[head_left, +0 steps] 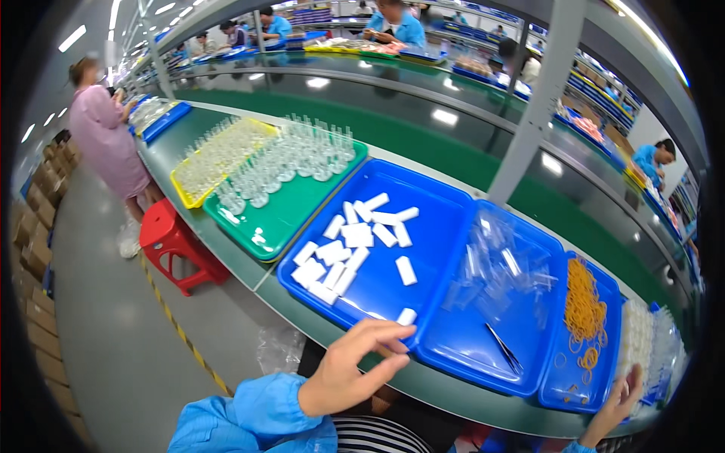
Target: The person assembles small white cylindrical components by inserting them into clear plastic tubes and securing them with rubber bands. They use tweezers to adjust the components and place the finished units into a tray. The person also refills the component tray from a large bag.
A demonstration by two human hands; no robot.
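My left hand (358,368) is over the near edge of a large blue tray (442,226), its thumb and fingers curved and apart with nothing between them. Just beyond its fingertips lies a white rectangular piece (406,317). Further in, several similar white pieces (359,235) are heaped, some overlapping. At the far right my right hand (621,399) is raised, fingers extended and apart, beside a cluster of clear plastic parts (638,340); I see nothing in it. Black tweezers (504,349) rest in a second blue tray (483,366) with transparent plastic pieces (495,260).
A narrower blue tray (555,385) holds orange rubber bands (583,302). Left along the bench are a green tray (260,235) of upright clear parts and a yellow tray (181,192). A metal post (538,106) rises behind. A red stool (170,234) and a person in pink (106,143) are left.
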